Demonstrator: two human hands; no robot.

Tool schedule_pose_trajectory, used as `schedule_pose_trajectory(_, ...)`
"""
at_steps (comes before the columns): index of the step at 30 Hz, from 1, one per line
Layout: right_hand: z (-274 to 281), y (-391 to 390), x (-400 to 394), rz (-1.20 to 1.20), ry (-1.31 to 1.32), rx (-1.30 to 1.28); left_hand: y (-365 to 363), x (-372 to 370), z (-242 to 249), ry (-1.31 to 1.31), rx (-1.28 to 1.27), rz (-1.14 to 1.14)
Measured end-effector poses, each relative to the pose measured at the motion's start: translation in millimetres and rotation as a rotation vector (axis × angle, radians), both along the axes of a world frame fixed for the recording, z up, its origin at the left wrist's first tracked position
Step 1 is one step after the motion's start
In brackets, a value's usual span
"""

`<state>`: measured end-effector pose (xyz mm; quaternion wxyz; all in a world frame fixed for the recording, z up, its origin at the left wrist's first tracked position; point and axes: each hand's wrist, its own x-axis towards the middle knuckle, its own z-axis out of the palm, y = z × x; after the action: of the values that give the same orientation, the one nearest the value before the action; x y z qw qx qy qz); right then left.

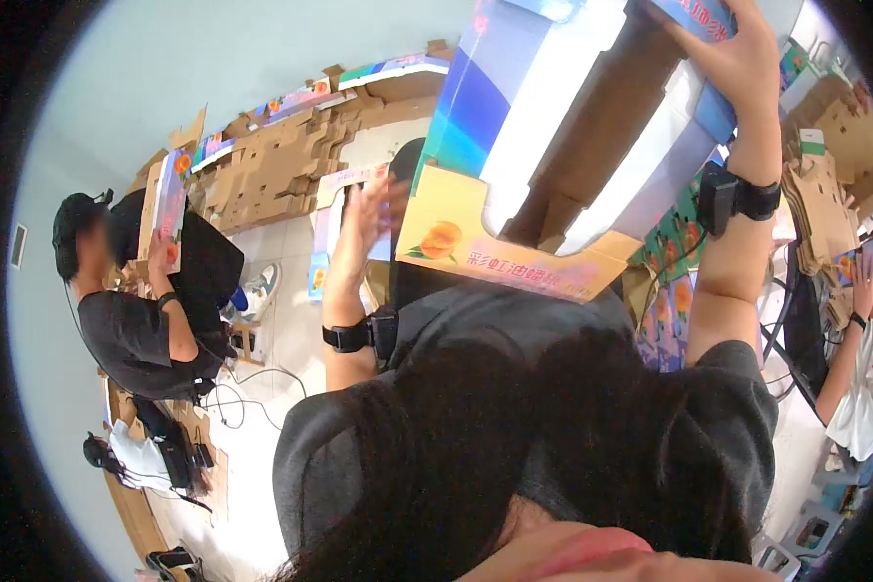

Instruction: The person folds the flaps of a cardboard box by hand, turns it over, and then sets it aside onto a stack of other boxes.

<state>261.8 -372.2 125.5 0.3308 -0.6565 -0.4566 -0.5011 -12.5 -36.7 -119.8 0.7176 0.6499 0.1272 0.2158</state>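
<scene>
A printed cardboard box [514, 238] with a fruit picture and Chinese lettering on its yellow end panel is raised in front of my chest. Its long open side faces me, so the brown inside shows between white flaps. My right hand [747, 60] grips the box's far right corner, thumb on the inner side and the other fingers partly hidden. Off the box's left side, my left hand [367, 215] is apart from it, fingers spread and somewhat blurred. Behind that hand stands another printed carton [320, 254].
Flattened brown cardboard sheets [262, 165] lie in a long row at the back left. A person in black [141, 325] holds a similar carton on the left. More cardboard stacks [820, 209] and another person's arm [849, 335] are at the right. Cables [252, 388] cross the floor.
</scene>
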Motion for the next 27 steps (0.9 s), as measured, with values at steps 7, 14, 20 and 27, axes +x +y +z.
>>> schedule_pose_trajectory(7,3,15,-42,0.129,-0.132,-0.045,-38,-14,53,-0.196,0.621,-0.193)
schedule_pose_trajectory(14,-17,6,-56,-0.037,-0.357,0.098,-53,-23,49,-0.100,0.264,-0.141)
schedule_pose_trajectory(20,-102,-38,-35,0.326,0.275,0.081,-43,-25,35,-0.124,0.238,-0.119)
schedule_pose_trajectory(27,-221,-32,-33,0.892,1.113,-0.441,-36,-15,19,-0.169,0.108,-0.088)
